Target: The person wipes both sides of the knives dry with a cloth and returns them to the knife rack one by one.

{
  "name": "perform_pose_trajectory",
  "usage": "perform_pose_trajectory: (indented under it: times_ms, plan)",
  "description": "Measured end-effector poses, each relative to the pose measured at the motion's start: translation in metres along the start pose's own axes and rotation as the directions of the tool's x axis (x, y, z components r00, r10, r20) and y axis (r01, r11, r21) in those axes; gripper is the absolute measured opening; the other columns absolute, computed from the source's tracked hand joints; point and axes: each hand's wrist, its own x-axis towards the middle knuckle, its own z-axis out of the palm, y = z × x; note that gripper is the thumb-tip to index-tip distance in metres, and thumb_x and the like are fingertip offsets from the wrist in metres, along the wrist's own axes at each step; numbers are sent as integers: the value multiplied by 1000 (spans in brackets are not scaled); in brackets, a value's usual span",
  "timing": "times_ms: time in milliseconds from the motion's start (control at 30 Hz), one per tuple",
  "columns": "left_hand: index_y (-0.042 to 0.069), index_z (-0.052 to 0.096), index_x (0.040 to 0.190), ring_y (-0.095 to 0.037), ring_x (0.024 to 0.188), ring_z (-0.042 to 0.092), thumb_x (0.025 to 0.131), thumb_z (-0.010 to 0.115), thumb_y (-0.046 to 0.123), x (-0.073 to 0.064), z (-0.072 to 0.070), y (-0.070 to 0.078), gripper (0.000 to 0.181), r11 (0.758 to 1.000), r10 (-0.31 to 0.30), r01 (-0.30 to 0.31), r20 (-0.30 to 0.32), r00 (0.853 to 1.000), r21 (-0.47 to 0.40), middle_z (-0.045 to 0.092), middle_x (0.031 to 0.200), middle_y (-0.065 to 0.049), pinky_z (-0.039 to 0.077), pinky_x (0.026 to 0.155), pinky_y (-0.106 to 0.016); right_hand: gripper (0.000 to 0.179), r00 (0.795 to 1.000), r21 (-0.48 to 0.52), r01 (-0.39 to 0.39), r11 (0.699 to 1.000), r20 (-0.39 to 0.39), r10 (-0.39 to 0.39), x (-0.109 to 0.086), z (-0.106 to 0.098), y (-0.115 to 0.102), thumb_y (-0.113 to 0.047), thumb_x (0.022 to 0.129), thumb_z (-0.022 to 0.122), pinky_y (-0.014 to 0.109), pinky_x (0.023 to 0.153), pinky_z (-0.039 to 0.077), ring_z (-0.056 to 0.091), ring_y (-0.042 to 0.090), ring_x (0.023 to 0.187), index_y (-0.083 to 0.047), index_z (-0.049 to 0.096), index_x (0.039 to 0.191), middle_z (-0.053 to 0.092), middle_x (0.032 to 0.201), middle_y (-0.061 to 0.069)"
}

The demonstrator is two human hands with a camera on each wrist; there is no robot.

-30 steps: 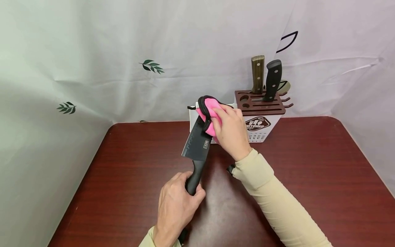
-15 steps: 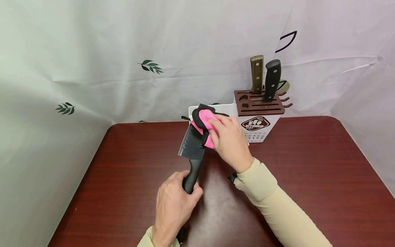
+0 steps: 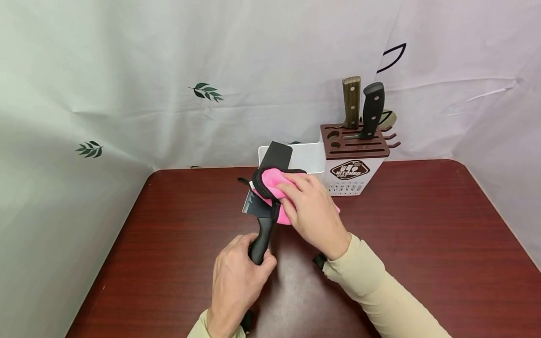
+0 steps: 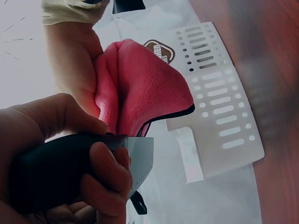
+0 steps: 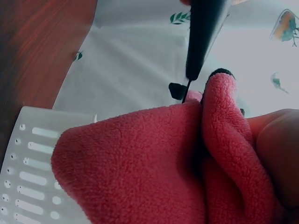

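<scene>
My left hand [image 3: 238, 281] grips the black handle [image 3: 261, 241] of a dark-bladed cleaver [image 3: 276, 155], held tilted above the table with its blade pointing away from me. In my right hand [image 3: 317, 216] is a pink cloth [image 3: 272, 180] with black edging, folded over the blade near the handle. The blade's far end shows beyond the cloth; its middle is covered. In the left wrist view, fingers curl round the handle and the cloth [image 4: 140, 84] hangs against the blade. The right wrist view shows the cloth [image 5: 135, 163] on both sides of the blade.
A white knife holder [image 3: 359, 176] with a brown slotted top stands at the table's back. It bears a wooden-handled knife [image 3: 352, 101] and a black-handled knife [image 3: 374, 110]. Its white side tray [image 3: 308, 157] lies behind the cleaver. A pale curtain [image 3: 148, 84] hangs behind the table.
My right hand has slid the cloth down the blade toward the handle, uncovering the blade's far end. The left hand and cleaver have shifted only slightly left.
</scene>
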Motion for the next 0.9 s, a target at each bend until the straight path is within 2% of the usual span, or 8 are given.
perform_pose_trajectory:
  times_ms: [367, 633, 900]
  plan:
    - [9, 74, 92, -18, 65, 63, 68, 76, 14, 1, 1, 0, 24, 1000, -10, 10, 5, 1000, 2, 66, 77, 3, 49, 59, -36, 22, 996, -4, 84, 996, 39, -84, -5, -2, -7, -18, 94, 70, 44, 96, 45, 58, 30, 112, -10, 74, 114, 66, 126, 11]
    - [8, 74, 93, -19, 68, 64, 68, 76, 13, 0, 2, -1, 25, 1000, -13, 13, 13, 1000, 1, 68, 79, 2, 50, 61, -36, 21, 990, 10, 117, 993, 73, -118, -4, -3, -9, -17, 93, 69, 41, 98, 45, 56, 26, 115, -12, 76, 112, 65, 130, 7]
    - [9, 73, 91, -18, 67, 63, 69, 77, 15, 0, 2, 0, 23, 1000, 1, -2, 39, 999, 9, 68, 79, 3, 49, 61, -36, 21, 974, 35, 198, 980, 102, -200, 1, -2, -13, -13, 92, 66, 39, 97, 44, 55, 24, 116, -13, 75, 112, 65, 128, 6]
